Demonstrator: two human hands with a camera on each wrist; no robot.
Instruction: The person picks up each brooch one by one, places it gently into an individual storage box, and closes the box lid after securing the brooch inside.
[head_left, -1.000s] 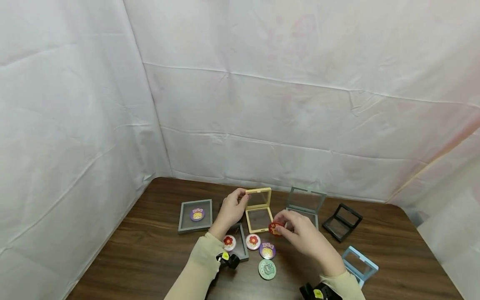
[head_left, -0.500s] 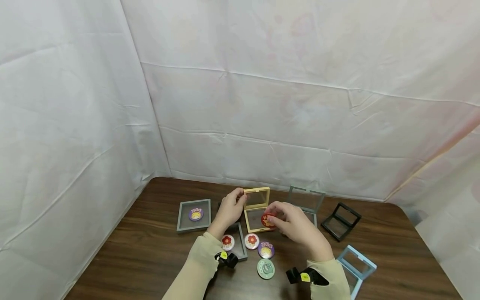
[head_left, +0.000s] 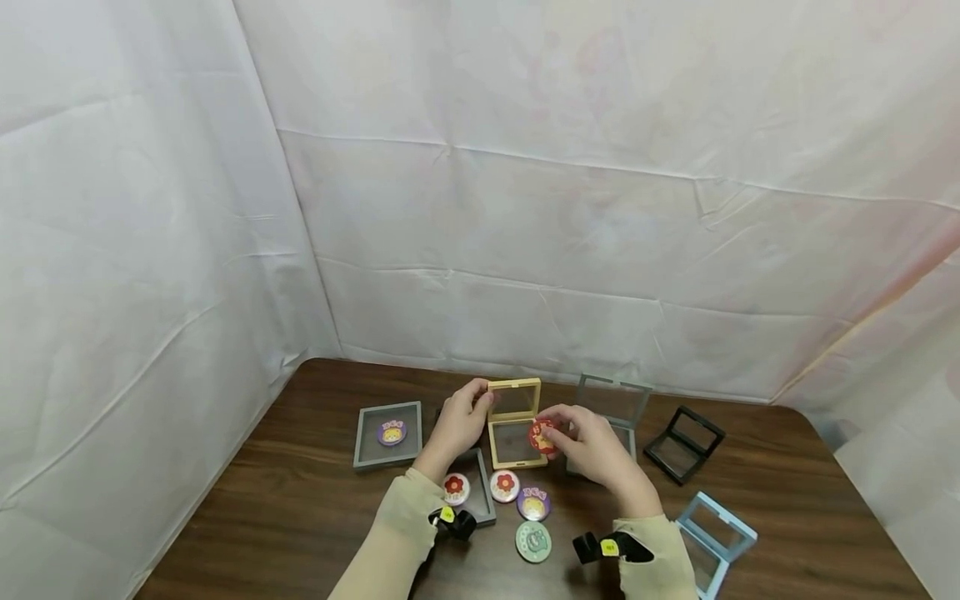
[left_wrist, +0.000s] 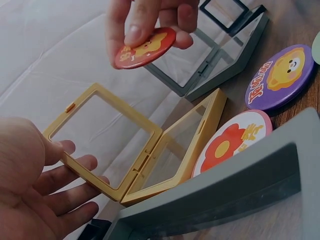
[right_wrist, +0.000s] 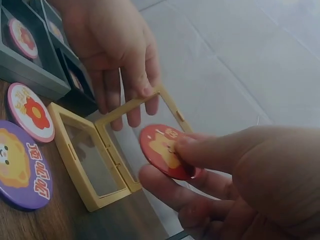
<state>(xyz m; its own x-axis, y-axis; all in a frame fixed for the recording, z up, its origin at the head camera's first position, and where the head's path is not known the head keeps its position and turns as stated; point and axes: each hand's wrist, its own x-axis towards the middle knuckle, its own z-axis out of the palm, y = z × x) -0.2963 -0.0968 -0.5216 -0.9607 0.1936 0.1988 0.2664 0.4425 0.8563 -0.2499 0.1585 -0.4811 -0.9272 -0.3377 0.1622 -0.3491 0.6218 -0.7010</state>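
Note:
My left hand [head_left: 459, 421] pinches the edge of the raised lid of a yellow square display case [right_wrist: 70, 150], thumb on one side and fingers on the other. The case stands open on the table, its lid and base both see-through. In my right hand [head_left: 592, 446] a round red badge [right_wrist: 162, 150] with a yellow figure is pinched between thumb and fingers. It hovers tilted over the right side of the yellow case's base, apart from it in the left wrist view. A white badge with a red flower [head_left: 505, 486] lies just in front of the case.
A purple badge [head_left: 533, 503] and a green badge [head_left: 533, 542] lie nearer. Grey cases with badges [head_left: 388, 461] [head_left: 486, 500] stand at left, partly behind my left arm. Open grey [head_left: 641, 406], black [head_left: 701, 457] and blue [head_left: 738, 546] cases stand at right.
My right hand has carried the red badge left to the yellow case's base, then tilted it up slightly. The left hand has kept its hold on the lid.

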